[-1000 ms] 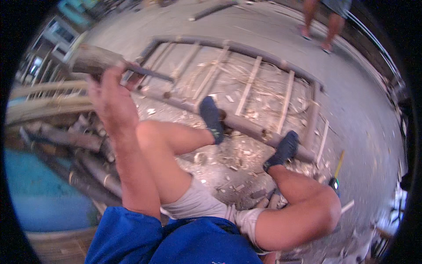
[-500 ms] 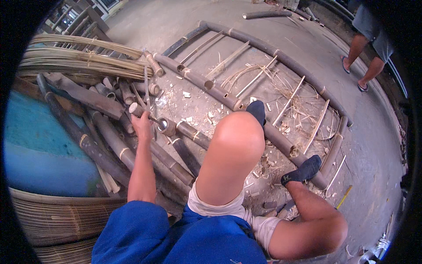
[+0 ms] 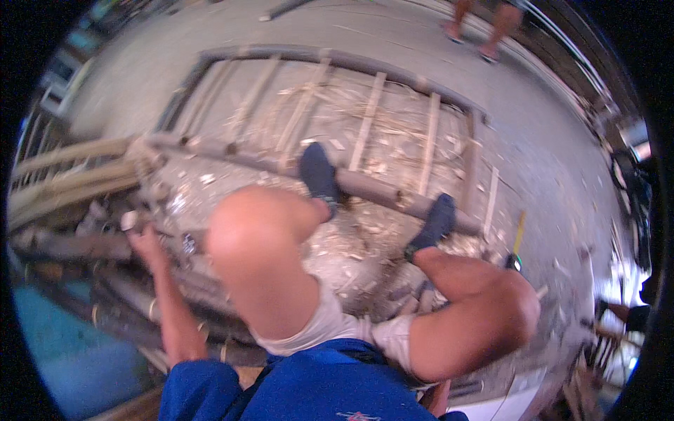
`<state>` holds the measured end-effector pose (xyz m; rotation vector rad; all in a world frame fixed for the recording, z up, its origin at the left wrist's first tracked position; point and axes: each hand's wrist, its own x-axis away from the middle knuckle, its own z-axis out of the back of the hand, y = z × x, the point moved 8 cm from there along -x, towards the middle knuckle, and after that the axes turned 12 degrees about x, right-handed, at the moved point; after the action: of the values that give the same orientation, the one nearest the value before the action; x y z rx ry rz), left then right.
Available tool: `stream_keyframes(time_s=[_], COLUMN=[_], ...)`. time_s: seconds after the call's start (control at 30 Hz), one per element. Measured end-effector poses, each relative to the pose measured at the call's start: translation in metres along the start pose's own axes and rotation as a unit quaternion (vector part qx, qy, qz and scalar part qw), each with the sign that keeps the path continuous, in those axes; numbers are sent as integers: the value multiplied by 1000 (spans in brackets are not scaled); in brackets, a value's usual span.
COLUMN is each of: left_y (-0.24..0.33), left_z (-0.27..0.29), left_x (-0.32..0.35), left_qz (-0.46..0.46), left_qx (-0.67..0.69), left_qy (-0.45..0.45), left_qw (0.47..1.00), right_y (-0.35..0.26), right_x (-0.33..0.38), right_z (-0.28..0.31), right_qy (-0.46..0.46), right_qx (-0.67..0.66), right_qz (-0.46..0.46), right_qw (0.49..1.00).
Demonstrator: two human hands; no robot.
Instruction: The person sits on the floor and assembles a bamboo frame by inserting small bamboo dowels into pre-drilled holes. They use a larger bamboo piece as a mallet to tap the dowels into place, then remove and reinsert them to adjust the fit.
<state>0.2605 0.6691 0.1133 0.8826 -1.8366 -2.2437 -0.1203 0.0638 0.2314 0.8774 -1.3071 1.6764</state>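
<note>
At the left, my left hand [image 3: 146, 244] is closed round a wooden-handled tool [image 3: 129, 220]; its round, pale end sticks out above the fingers. Motion blur smears the rest of the tool. Beside and beneath that hand lies a heap of bamboo poles [image 3: 77, 245]. A bit of my right arm [image 3: 437, 398] shows at the lower edge under my thigh, and the right hand is hidden. My dark-socked feet rest at the near rail of a bamboo frame [image 3: 368, 185], which has holes cut in it.
Pale slats [image 3: 368, 119] cross the frame, with bamboo strips and shavings around them. Bundled split bamboo [image 3: 77, 158] lies at the far left, by a blue surface [image 3: 91, 379]. A yellow measuring tape [image 3: 520, 231] is on the floor at right. Another person's legs [image 3: 500, 31] stand at the back.
The view has swung right, so the frame and poles sit further left. My left hand still grips the tool, now apart from the short bamboo tube. Part of my right arm has appeared.
</note>
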Motion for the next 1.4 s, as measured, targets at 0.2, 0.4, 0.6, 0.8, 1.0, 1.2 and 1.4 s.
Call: stream_keyframes(time_s=[0.2,0.4,0.6,0.8,1.0,1.2,1.4], left_y=[199,244,186,143,115,105,101], left_z=[-216,-461,-561,-563,-566,-568,-573], left_x=[-39,110,339,448,465,474,468], left_qz=[-180,72,306,419,442,463,478], left_qx=[-11,143,194,267,244,247,264], left_qy=[-268,-566,-527,-470,-464,-449,-429], left_qw=[946,808,769,730,727,723,719], right_y=[89,150,169,111,60,44,47], right_x=[-39,-79,-122,-121,-137,-147,-144], right_z=[39,23,106,172,201,207,208], right_qy=[26,128,326,348,327,303,323], right_qx=[-45,-183,-243,-198,-111,-125,-128], right_qz=[59,82,117,161,163,168,164], right_qw=[997,971,906,902,924,930,923])
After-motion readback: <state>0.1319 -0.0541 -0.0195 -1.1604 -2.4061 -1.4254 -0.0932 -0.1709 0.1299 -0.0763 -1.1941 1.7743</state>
